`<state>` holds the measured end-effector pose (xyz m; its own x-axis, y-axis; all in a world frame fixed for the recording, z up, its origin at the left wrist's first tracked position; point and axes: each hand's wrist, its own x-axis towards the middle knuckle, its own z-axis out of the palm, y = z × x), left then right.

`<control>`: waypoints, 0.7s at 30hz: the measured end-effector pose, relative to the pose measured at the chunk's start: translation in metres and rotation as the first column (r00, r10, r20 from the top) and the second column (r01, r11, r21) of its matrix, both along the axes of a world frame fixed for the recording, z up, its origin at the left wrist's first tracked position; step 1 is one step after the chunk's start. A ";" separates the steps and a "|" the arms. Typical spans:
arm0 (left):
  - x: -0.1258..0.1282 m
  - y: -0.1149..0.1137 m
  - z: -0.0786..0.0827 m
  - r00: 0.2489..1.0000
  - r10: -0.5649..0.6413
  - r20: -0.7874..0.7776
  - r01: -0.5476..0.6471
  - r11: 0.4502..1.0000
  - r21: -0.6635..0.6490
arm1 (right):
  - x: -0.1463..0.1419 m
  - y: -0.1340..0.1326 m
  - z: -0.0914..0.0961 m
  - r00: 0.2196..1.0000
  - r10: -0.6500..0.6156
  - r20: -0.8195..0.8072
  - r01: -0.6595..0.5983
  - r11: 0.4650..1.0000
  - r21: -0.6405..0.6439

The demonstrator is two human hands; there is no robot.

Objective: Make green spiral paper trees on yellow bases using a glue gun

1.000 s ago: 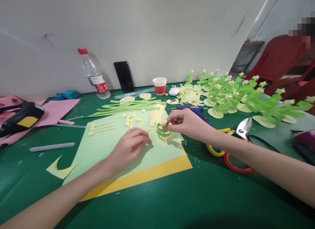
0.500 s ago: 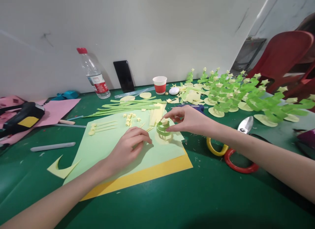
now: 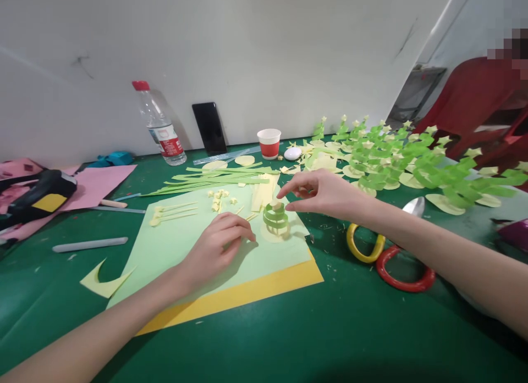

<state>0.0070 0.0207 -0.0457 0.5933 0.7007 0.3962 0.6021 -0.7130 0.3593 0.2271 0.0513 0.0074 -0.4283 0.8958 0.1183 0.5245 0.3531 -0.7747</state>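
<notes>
A green paper spiral (image 3: pixel 275 220) stands upright on a pale yellow round base, with a small pale star (image 3: pixel 276 203) at its top. My right hand (image 3: pixel 315 193) is at the star; its thumb and index finger are apart, the tips close beside it. Whether they touch it I cannot tell. My left hand (image 3: pixel 220 240) lies on the light green sheet (image 3: pixel 165 251), fingers loosely bent and holding nothing visible. Just past it are thin yellow sticks and several small folded stars (image 3: pixel 218 199). Further left lie several yellow sticks with round ends (image 3: pixel 173 212).
Scissors (image 3: pixel 406 270) with yellow and red handles lie under my right forearm. Many finished spirals (image 3: pixel 391 157) fill the back right. Green strips (image 3: pixel 214 178), a paper cup (image 3: pixel 269 144), a phone (image 3: pixel 209 127) and a bottle (image 3: pixel 163 130) stand or lie along the back.
My right hand has moved slightly up and right, its fingers shifting from around the spiral's top to beside the star. My left hand stays in place.
</notes>
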 end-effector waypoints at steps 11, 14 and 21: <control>0.000 -0.001 0.000 0.999 -0.024 0.025 0.025 1.000 -0.009 | -0.003 0.009 0.032 0.966 -0.240 -0.096 0.244 0.969 0.033; -0.002 0.000 -0.004 0.998 -0.042 0.043 0.043 0.999 -0.019 | 0.003 0.050 0.069 0.861 -0.483 -0.159 0.505 0.850 0.148; -0.002 0.001 -0.008 0.989 -0.087 0.123 0.090 0.996 -0.017 | 0.014 0.176 0.060 0.640 -0.768 -0.016 0.754 0.623 0.206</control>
